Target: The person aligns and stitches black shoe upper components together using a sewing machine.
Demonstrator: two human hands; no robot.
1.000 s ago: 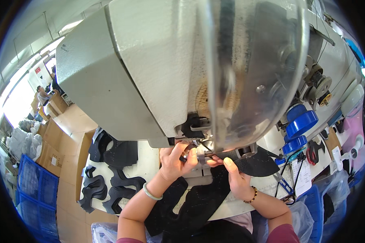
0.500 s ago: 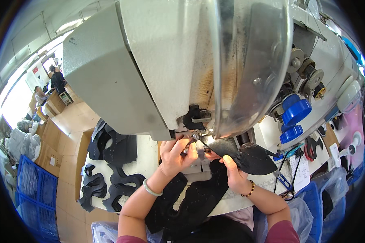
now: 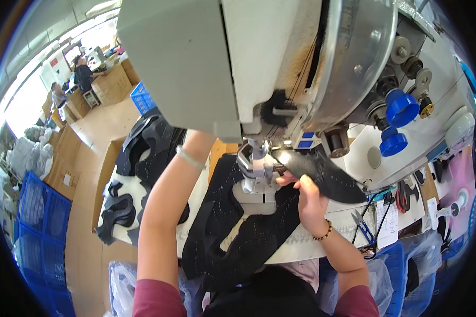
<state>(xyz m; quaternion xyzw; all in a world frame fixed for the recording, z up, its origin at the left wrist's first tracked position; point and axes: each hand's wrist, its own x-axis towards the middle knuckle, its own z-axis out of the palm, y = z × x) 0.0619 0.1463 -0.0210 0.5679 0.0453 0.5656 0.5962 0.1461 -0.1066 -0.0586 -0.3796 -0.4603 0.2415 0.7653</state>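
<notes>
My right hand (image 3: 311,206) pinches the lower edge of a curved black fabric piece (image 3: 330,177) between thumb and fingers, just right of the needle area of a large grey sewing machine (image 3: 174,63). My left forearm (image 3: 164,211), with a pale bangle at the wrist, reaches up behind the machine head, which hides the left hand and its fingers. Beside the right hand is the metal presser foot (image 3: 256,161). More black stitched pieces (image 3: 211,232) drape over the work table (image 3: 296,248) toward my lap.
Stacked black cut pieces (image 3: 153,142) lie at the left. To the right are blue-handled snips (image 3: 364,227), red-handled scissors (image 3: 405,196) and a paper slip (image 3: 387,224). Blue crates (image 3: 39,216) stand far left; a bag-lined blue bin (image 3: 394,269) is at lower right. People are in the background.
My left hand has left the needle area and gone up behind the machine head. My right hand still holds the fabric piece. The whole view has shifted.
</notes>
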